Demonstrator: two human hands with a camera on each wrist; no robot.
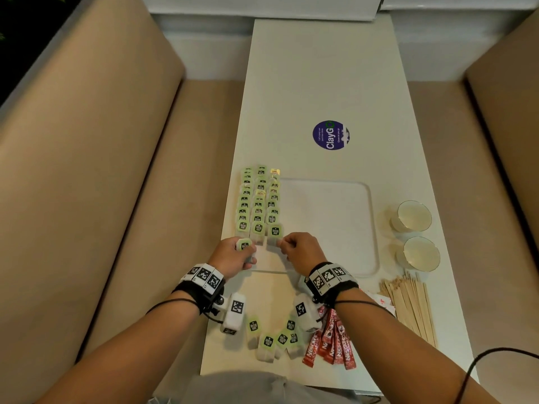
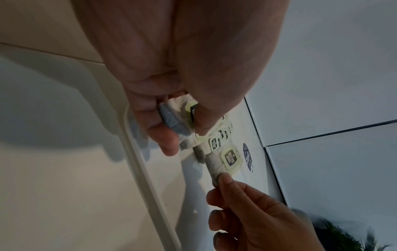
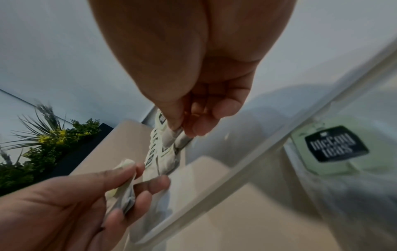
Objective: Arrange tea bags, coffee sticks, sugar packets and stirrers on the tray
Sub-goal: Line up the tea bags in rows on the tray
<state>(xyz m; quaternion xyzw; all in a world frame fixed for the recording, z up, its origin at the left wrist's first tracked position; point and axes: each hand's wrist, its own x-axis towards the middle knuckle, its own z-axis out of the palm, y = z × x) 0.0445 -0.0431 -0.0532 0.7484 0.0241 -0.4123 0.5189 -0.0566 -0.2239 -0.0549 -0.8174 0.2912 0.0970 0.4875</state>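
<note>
A white tray [image 1: 329, 258] lies mid-table. Three columns of green-labelled tea bags [image 1: 259, 199] run along its left side. My left hand [image 1: 248, 253] grips one tea bag [image 1: 244, 245] at the tray's near left corner; the left wrist view shows that tea bag [image 2: 178, 118] between thumb and fingers. My right hand [image 1: 281, 244] pinches the lower end of the nearest tea bag [image 1: 275, 232] in the right column. In the right wrist view, my right fingertips [image 3: 193, 129] close on that bag's paper [image 3: 169, 137].
Several loose tea bags [image 1: 271, 339] lie near the front edge, beside red coffee sticks [image 1: 332, 342]. Wooden stirrers [image 1: 408, 304] fan out at the right, with sugar packets [image 1: 383, 301] partly hidden by my right arm. Two white cups [image 1: 411, 215] stand right of the tray.
</note>
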